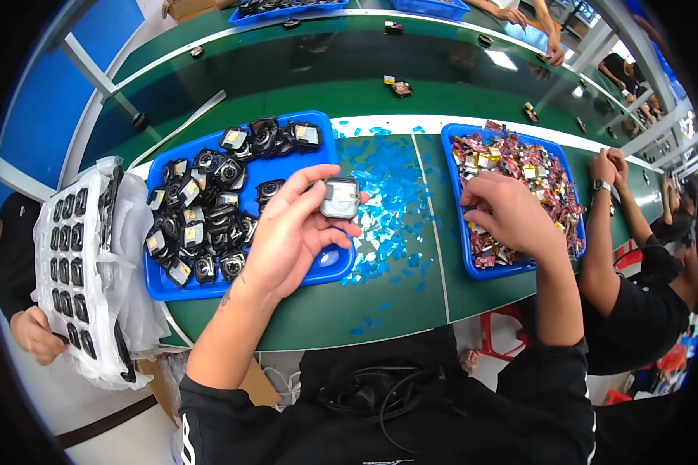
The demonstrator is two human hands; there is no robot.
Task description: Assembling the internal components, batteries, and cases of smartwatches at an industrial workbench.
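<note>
My left hand [291,225] grips a square smartwatch case [340,198] with rounded corners and a pale face, holding it by its edges between thumb and fingers above the bench. Below and to the left, a blue tray [329,132] holds many black watch cases [226,172], some with a silver and gold part showing. My right hand [512,213] is over the left side of a second blue tray [473,270], filled with small red, yellow and silver parts [554,174]. Its fingers curl downward and pinch together; whatever lies between them is hidden.
Scraps of blue film [388,205] litter the green bench [399,310] between the trays. A conveyor belt [302,66] beyond carries small assemblies [399,87]. At left another person's hand [37,335] is by stacked white trays [105,271] of watch cases. A co-worker's arms [601,232] are close at right.
</note>
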